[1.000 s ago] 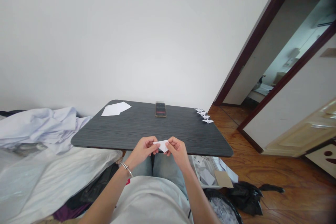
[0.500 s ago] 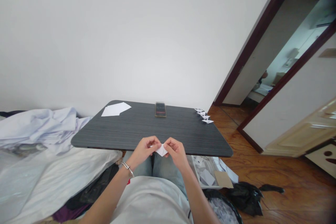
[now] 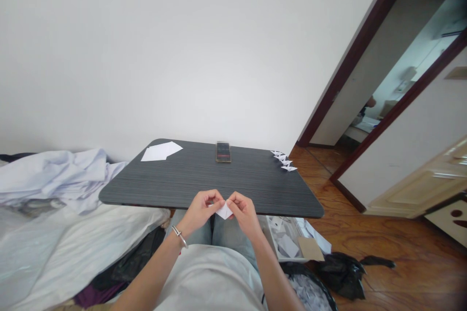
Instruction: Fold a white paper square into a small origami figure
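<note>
Head view, looking down: the left hand (image 3: pixel 199 211) and right hand (image 3: pixel 243 214) meet before the torso, fingertips pinched closed on a small folded white paper (image 3: pixel 224 212). Crisp and triangular, it lies evenly between them, wide edge crosswise, point toward the lap, just off the near edge of the dark, fine-grained bench (image 3: pixel 175 177). Small paper folds (image 3: pixel 284 160) line its far right corner.

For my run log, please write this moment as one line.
left hand: pinches folded white paper | right hand: pinches same paper | near: dark tabletop
</note>
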